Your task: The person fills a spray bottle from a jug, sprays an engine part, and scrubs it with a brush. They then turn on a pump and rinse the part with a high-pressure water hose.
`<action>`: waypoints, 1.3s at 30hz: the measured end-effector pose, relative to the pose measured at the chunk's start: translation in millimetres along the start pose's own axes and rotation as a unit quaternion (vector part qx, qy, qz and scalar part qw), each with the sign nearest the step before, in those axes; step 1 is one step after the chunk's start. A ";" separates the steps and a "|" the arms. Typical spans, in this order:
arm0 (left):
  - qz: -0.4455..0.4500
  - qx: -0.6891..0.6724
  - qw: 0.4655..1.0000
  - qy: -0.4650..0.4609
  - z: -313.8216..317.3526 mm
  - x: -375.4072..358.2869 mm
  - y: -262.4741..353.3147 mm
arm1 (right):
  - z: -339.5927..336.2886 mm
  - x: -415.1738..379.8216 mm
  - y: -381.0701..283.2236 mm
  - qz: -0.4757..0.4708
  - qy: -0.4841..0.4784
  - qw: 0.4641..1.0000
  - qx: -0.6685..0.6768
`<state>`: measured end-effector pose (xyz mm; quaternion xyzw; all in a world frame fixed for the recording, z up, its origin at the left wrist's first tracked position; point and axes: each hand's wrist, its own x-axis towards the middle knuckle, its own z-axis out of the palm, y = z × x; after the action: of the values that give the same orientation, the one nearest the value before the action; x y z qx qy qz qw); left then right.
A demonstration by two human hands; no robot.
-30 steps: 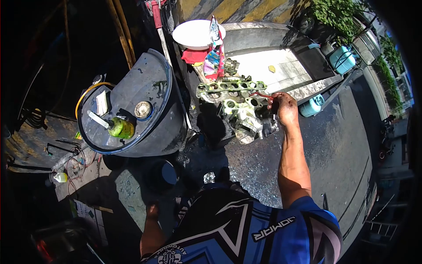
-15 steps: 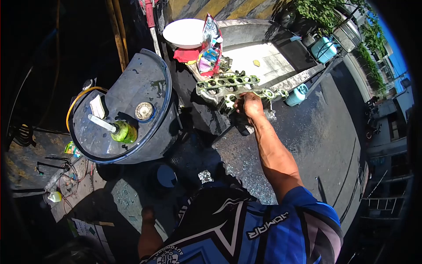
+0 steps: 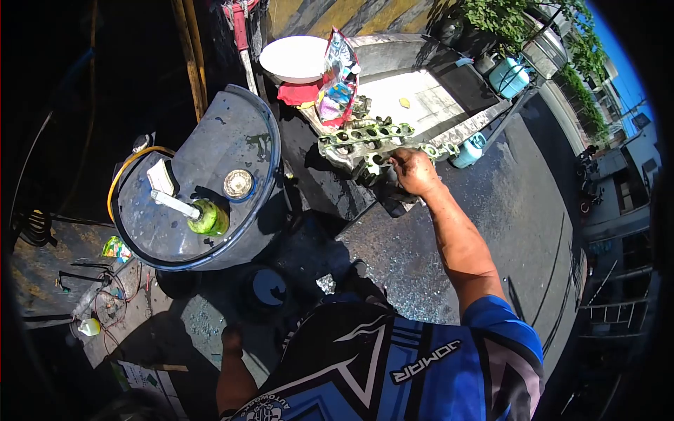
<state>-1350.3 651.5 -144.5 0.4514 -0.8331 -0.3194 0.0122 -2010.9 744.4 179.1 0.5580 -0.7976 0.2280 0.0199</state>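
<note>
My right hand (image 3: 415, 172) is at the metal engine part (image 3: 368, 137), which has a row of round ports and rests at the near edge of the pale ledge. Its fingers are bent together against the part's right side; what they hold, if anything, is hidden. My left hand (image 3: 232, 338) hangs low in shadow by my body, too dark for its fingers to be made out. A plastic bag (image 3: 338, 81) stands just behind the metal part, beside a white basin (image 3: 295, 57) and a red cloth (image 3: 299, 93).
On the left is a dark blue drum (image 3: 232, 130) bearing a green bottle (image 3: 208, 217) and a round metal cap (image 3: 239, 184). Light-blue tanks (image 3: 509, 78) are at the right of the ledge. Below my left side is a dark bucket (image 3: 268, 287).
My right hand has shifted slightly right and down along the metal part. The view has turned a little, so the drum and bottle appear lower and further right.
</note>
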 end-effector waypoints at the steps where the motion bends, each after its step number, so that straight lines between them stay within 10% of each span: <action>1: 0.003 0.011 1.000 -0.005 -2.7 -0.4 1.5 | -7.5 4.9 -2.4 0.002 0.053 0.999 -0.010; 3: 0.150 0.173 0.973 0.036 7.5 -10.2 -33.7 | 4.4 0.6 -2.7 0.014 0.048 0.998 -0.025; 9: -0.092 0.031 0.987 -0.130 -2.1 -29.8 -14.2 | 34.3 -11.1 -4.7 0.003 0.107 0.993 -0.048; 11: 0.125 0.179 0.973 -0.081 -4.0 -29.4 -30.1 | 49.1 -15.0 10.6 0.009 0.081 0.994 -0.068; 17: -0.072 0.006 0.990 -0.120 0.0 -16.3 -31.9 | 51.9 -7.7 10.8 0.017 0.068 0.994 -0.089; 20: -0.136 -0.095 0.982 -0.085 2.4 -13.1 -36.2 | 26.1 -2.3 -11.9 0.007 0.211 0.977 -0.039; 22: -0.163 -0.178 0.969 -0.055 8.3 -10.6 -46.9 | 51.4 -12.8 9.2 0.001 0.040 0.997 -0.068; 24: -0.216 -0.171 0.958 -0.083 -2.7 -6.8 -25.3 | 25.4 -5.1 -3.2 -0.010 0.111 0.993 -0.031; 25: -0.428 -0.346 0.835 -0.010 -9.0 -3.1 -8.9 | 18.9 -2.6 -4.7 0.006 0.175 0.985 0.005; 28: -0.426 -0.362 0.829 -0.027 -18.2 -2.7 3.0 | 32.1 -6.0 0.6 -0.041 0.140 0.988 0.043; 30: -0.439 -0.346 0.828 -0.041 -26.2 -3.6 6.7 | 28.2 -8.1 -4.6 0.158 0.005 0.983 0.094; 32: -0.452 -0.345 0.822 -0.042 -26.2 4.2 16.2 | 30.5 -12.4 0.8 0.180 0.047 0.966 0.179; 34: -0.118 -0.131 0.984 -0.034 -13.9 -13.8 -7.7 | 20.0 -8.1 3.6 0.257 -0.028 0.937 0.234; 36: -0.311 -0.298 0.901 -0.054 -14.8 -3.5 9.9 | 13.5 -2.4 -4.4 0.368 -0.003 0.791 0.489; 39: -0.193 -0.057 0.974 -0.107 -9.2 -9.0 3.0 | 26.9 -0.1 7.3 0.374 0.075 0.727 0.571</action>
<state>-1344.4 654.7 -133.1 0.5651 -0.7076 -0.4089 -0.1132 -2011.5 736.1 152.6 0.1019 -0.6570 0.6703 -0.3295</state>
